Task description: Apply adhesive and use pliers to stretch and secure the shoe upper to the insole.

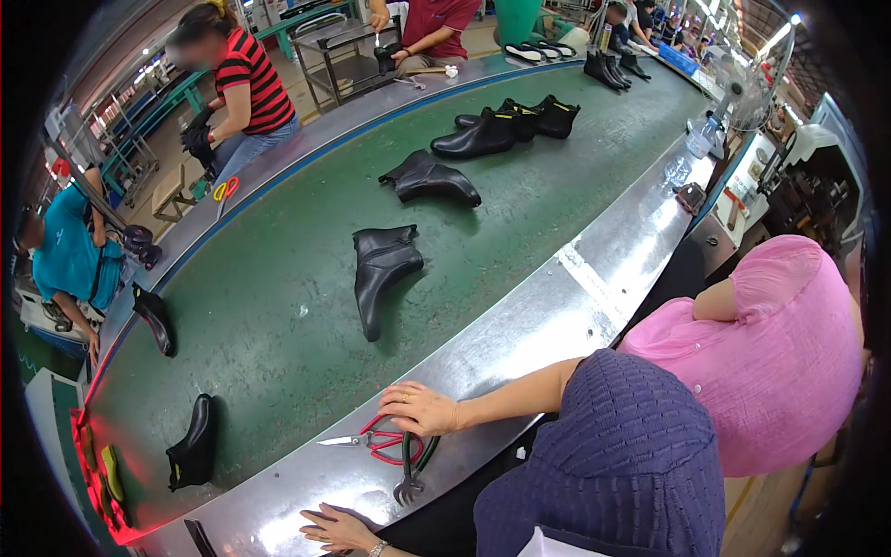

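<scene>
My left hand (339,531) lies flat on the metal ledge at the bottom, its fingers spread, holding nothing. My right hand (419,408) rests palm down across the inner edge of the ledge, fingers loosely stretched out. Just below it lie red-handled scissors (385,446), their blades pointing left. Beside these are pincers (408,488) with one red and one dark handle, their upper ends close to my right hand. Nearest on the green conveyor belt are a black ankle boot (382,274) ahead and another black boot (193,446) to the left.
More black boots (478,135) lie farther along the belt, and one boot (156,318) is at the far left. Yellow-and-red scissors (223,195) sit on the opposite ledge. A person in pink (761,353) is close on my right; other people work across the belt.
</scene>
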### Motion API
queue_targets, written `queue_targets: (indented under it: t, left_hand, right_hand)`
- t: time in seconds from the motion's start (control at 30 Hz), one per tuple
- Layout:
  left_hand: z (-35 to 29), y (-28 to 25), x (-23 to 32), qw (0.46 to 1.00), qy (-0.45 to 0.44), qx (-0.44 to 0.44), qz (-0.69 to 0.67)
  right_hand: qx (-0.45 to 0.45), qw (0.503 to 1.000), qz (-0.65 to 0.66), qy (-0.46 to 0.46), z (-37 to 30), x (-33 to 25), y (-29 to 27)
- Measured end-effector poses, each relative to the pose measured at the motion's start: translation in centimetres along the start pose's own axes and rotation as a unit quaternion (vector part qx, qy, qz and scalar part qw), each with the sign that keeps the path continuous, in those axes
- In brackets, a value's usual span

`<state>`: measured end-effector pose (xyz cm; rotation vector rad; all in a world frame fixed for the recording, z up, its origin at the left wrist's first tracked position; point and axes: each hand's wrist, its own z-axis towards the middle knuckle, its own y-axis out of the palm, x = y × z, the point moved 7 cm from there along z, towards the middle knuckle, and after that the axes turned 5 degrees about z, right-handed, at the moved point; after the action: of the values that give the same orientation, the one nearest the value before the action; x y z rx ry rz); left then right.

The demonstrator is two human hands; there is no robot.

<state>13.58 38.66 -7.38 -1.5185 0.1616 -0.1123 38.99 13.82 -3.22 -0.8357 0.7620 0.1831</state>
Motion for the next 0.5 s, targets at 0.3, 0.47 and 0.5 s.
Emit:
queue_targets:
  t: [0.3,0.47,0.5]
  left_hand:
    - [0.7,0.3,-0.8,0.999,0.013,0.044,-0.001]
    - [0.9,0.0,-1.3,0.997,0.006,0.071,-0.041]
    - [0.9,0.1,-2.0,0.997,0.003,0.060,-0.049]
  right_hand:
    - [-0.097,0.944,0.313,0.018,6.3,-8.3,-2.7]
    - [-0.319,0.525,0.759,-0.216,11.9,-23.4,-13.0]
    - [-0.292,0.508,0.754,-0.297,12.6,-24.8,-14.8]
